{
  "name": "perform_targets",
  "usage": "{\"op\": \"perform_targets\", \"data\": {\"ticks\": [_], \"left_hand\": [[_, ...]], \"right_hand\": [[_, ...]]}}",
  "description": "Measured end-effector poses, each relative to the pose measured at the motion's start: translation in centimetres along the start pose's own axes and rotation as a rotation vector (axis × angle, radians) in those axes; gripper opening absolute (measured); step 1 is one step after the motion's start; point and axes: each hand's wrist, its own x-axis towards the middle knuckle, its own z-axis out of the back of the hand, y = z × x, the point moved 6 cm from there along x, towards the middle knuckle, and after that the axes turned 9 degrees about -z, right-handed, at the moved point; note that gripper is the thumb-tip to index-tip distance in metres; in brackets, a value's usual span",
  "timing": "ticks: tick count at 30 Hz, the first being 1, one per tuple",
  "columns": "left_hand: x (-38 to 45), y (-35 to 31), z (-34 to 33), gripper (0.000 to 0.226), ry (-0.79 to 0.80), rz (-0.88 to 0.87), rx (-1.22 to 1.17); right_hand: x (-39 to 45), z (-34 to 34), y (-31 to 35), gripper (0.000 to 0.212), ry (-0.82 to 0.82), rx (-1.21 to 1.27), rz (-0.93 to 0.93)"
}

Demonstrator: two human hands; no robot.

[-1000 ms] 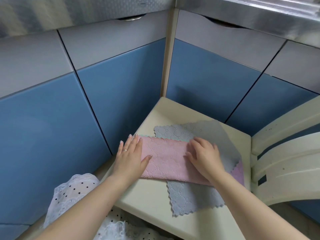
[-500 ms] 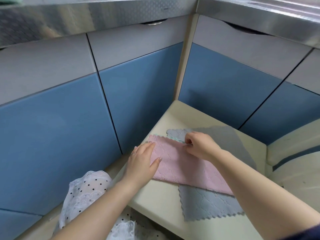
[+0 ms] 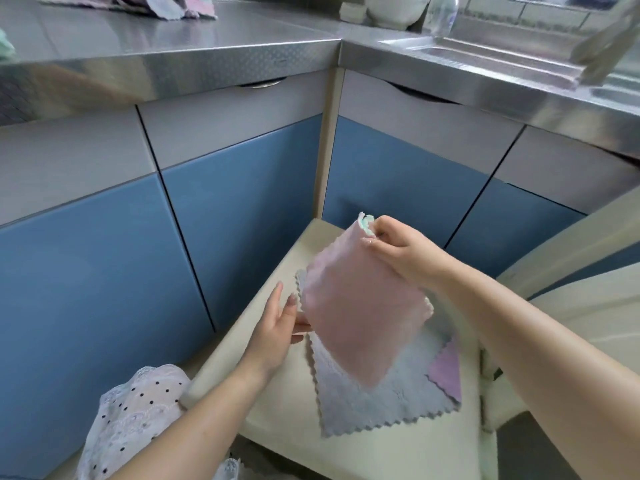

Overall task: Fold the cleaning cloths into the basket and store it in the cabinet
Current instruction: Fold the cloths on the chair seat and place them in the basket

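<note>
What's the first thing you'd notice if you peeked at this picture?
A pink cloth lifted in the middle, pinched at its top corner by the right hand. The left hand reaches under its lower edge. Beneath it, a grey cloth lies flat on a cream chair seat by blue cabinet doors.

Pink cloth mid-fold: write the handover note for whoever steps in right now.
Right hand: pinches the top corner of the pink cloth, which hangs lifted off the chair seat.
Left hand: fingers straight, at the cloth's lower left edge; whether it grips is hidden.
Grey cloth lies flat on the seat, a purple cloth peeking out at its right edge. More cloths are heaped on the steel counter.
Done: pink cloth looks partly folded.
Left: finish it, fold the rest, fill the basket (not in view), store it in the cabinet.
</note>
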Motion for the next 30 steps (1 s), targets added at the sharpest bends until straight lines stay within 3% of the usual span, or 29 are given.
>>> {"op": "perform_targets", "data": {"ticks": [4,7,8,12,15,17,19,22,25,30], "left_hand": [[1.0,-2.3,-3.6,0.066,0.175,0.02,-0.343],[2.0,-3.9,-4.0,0.048,0.123,-0.007,-0.442],[2.2,-4.1,-4.2,0.051,0.114,-0.01,-0.449],[1.8,-2.1,-5.2,0.072,0.25,0.108,-0.328],[0.5,0.7,-5.5,0.071,0.279,0.269,-0.254],[-0.1,1.4,-5.6,0.063,0.273,0.29,-0.21],[-0.7,1.8,-5.9,0.054,0.289,0.3,-0.202],[-1.6,2.3,-5.7,0.04,0.346,0.326,-0.128],[-2.4,1.9,-5.4,0.047,0.421,0.319,-0.089],[-3.4,2.3,-4.2,0.042,0.351,0.375,-0.138]], "right_hand": [[-0.9,0.6,-2.2,0.022,-0.007,0.382,-0.142],[-1.8,0.7,-4.3,0.011,-0.026,0.616,-0.184],[-2.1,0.5,-5.3,0.011,-0.049,0.668,-0.214],[-4.3,-3.0,-11.0,0.05,-0.1,0.795,-0.49],[-6.2,-6.7,-15.0,0.065,-0.068,0.909,-0.666],[-7.5,-8.1,-16.2,0.063,-0.05,1.001,-0.692],[-8.7,-8.9,-16.7,0.058,-0.028,1.016,-0.685],[-10.2,-9.2,-16.8,0.059,-0.01,0.84,-0.633],[-10.9,-9.2,-15.5,0.063,0.039,0.69,-0.53],[-11.9,-9.1,-15.1,0.03,0.039,0.766,-0.552]]}}
